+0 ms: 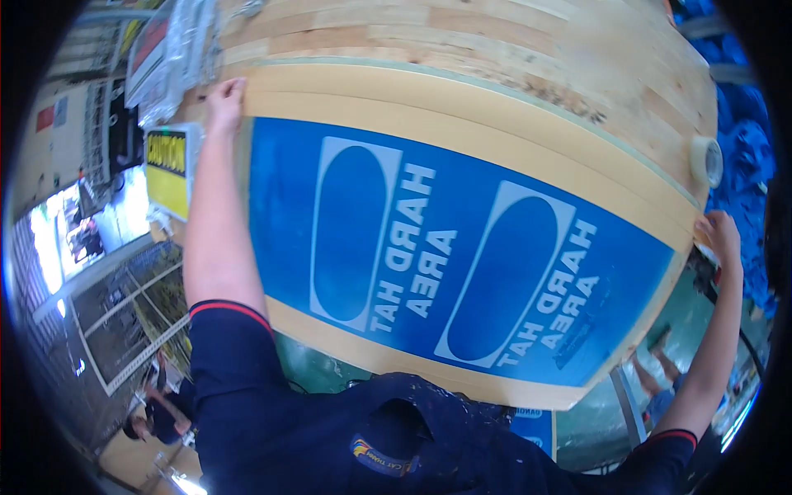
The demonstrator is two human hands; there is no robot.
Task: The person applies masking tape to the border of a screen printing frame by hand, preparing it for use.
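A large blue panel with a tan border [462,106], which looks like a printing screen, lies across the wooden table in front of me. Its white lettering reads HARD HAT AREA in mirror image, beside two pale rectangles with blue ovals. At the far left corner, my left hand [225,103] pinches the border with its fingers closed. My right hand [720,233] grips the right edge near the far right corner, its fingertips partly hidden by the border. The near edge of the panel reaches over the table toward my body.
A tape roll [705,162] stands at the table's right edge, near blue plastic material [747,165]. To the left are a yellow CAUTION sign [167,161] and plastic-wrapped sheets [169,66]. Another person [161,412] is at lower left; someone's legs [652,375] show at right.
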